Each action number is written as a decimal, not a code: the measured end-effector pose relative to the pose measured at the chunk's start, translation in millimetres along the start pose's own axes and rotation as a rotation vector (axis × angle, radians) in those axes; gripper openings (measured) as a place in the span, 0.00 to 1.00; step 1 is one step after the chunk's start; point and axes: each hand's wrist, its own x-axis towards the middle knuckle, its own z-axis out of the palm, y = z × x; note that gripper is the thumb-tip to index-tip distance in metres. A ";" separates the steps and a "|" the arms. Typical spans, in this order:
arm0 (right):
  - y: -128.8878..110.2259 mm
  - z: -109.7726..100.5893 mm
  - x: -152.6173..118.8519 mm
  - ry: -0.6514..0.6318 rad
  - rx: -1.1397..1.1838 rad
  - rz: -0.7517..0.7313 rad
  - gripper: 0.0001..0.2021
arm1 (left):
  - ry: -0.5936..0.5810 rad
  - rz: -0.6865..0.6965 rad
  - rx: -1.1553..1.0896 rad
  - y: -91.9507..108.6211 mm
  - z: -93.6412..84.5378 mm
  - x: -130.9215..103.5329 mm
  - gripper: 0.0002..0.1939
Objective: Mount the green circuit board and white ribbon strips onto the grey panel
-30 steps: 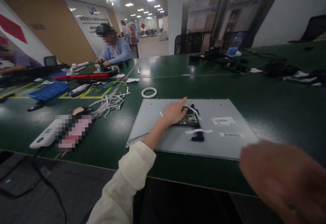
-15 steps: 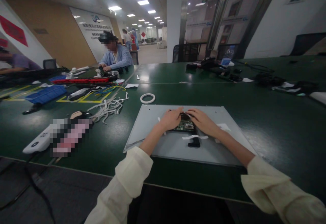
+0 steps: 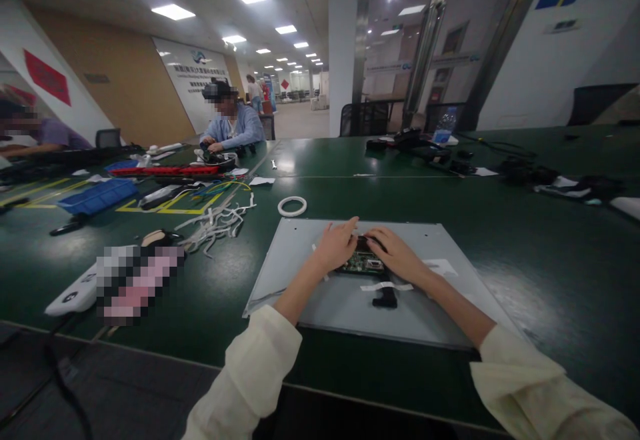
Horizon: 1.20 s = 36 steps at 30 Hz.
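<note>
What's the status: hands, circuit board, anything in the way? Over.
Left hand at upper left of circuit board, right hand at its upper right. Board on grey panel, partly hidden by hands. White ring beyond panel, apart from hands; no obstruction seen.

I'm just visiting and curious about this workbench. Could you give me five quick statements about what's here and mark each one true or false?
1. The left hand and the right hand are both at the circuit board. True.
2. The white ring lies on top of the grey panel. False: the white ring lies on the green table, just beyond the grey panel's far edge.
3. A strip of white tape crosses the black bracket. True.
4. The person's sleeves are black. False: the sleeves are cream-coloured.
5. The blue bin is left of the loose white strips in the picture. True.
</note>
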 end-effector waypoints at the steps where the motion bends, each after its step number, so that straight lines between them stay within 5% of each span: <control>1: -0.6 -0.7 -1.5 -0.004 -0.008 -0.007 0.16 | 0.026 -0.015 0.017 -0.5 -1.8 0.1 0.23; 6: -15.8 -12.7 -13.6 -0.063 -0.073 -0.140 0.22 | 0.127 -0.087 0.172 -5.8 -8.6 -2.4 0.21; 12: -64.3 -25.0 -26.2 -0.297 -0.204 -0.471 0.28 | 0.208 -0.119 0.286 -10.5 -12.0 -5.3 0.19; 19: -107.2 -15.8 -35.1 -0.449 -0.141 -0.588 0.23 | 0.239 -0.123 0.320 -12.8 -12.5 -5.9 0.14; 29: -102.5 -10.0 -37.2 -0.423 -0.112 -0.507 0.23 | 0.295 -0.076 0.374 -12.7 -17.0 -8.3 0.12; 36: -75.0 -11.7 -27.3 -0.360 -0.187 -0.379 0.22 | 0.367 -0.208 0.353 -26.9 -18.5 -9.8 0.13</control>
